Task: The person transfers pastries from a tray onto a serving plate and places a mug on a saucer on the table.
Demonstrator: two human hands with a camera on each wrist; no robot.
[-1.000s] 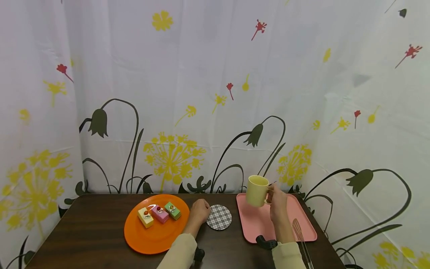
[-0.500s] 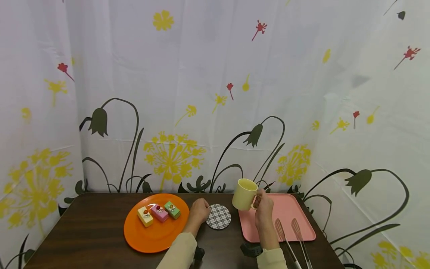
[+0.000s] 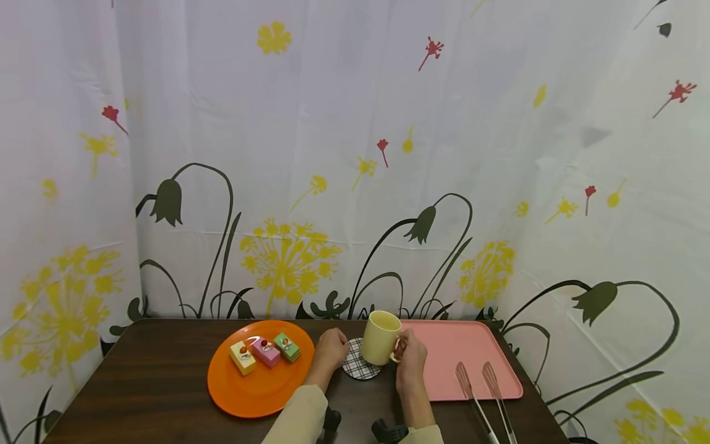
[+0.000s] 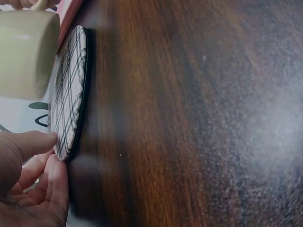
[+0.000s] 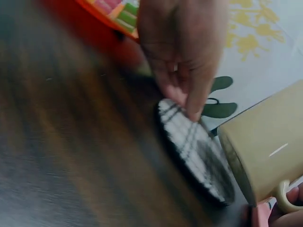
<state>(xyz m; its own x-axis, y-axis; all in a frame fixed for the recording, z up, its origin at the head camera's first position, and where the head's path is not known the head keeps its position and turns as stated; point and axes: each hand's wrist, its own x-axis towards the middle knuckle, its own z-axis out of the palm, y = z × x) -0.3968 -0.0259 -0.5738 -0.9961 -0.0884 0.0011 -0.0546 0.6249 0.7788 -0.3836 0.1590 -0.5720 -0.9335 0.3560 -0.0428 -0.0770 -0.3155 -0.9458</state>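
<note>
A pale yellow mug hangs upright over the checked round coaster; my right hand grips it by the handle. In the right wrist view a gap shows between the mug's base and the coaster. On the coaster's left edge, my left hand pinches the rim between thumb and fingers. The left wrist view shows that thumb on top of the coaster, which lies on the dark wooden table.
Left of the coaster is an orange plate bearing a yellow, a pink and a green toy cake. To the right lies a pink tray, with two whisk-like utensils resting over its front edge. A flowered curtain hangs behind the table.
My right hand has carried the mug leftward and down, from above the pink tray to above the coaster. My left hand has stayed at the coaster's edge.
</note>
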